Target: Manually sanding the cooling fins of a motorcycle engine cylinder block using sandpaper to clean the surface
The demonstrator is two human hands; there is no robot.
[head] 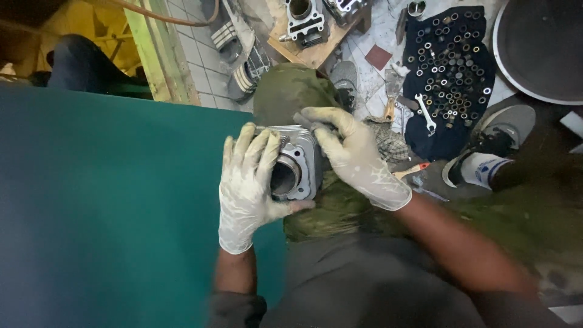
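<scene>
A grey metal engine cylinder block (297, 164) with cooling fins and a round bore rests on my knee, which is clad in green camouflage trousers (285, 91). My left hand (246, 188), in a dirty white glove, wraps around the block's left side, thumb underneath. My right hand (355, 152), also gloved, presses on the block's upper right side, fingers over the fins. Both hands grip it.
A large green board (103, 206) fills the left. On the floor ahead lie a dark cloth (449, 73) covered with several small rings and bushings, a wrench (426, 113), more cylinder parts on a wooden board (310, 27), a big round pan (540, 48), and a shoe (486, 155).
</scene>
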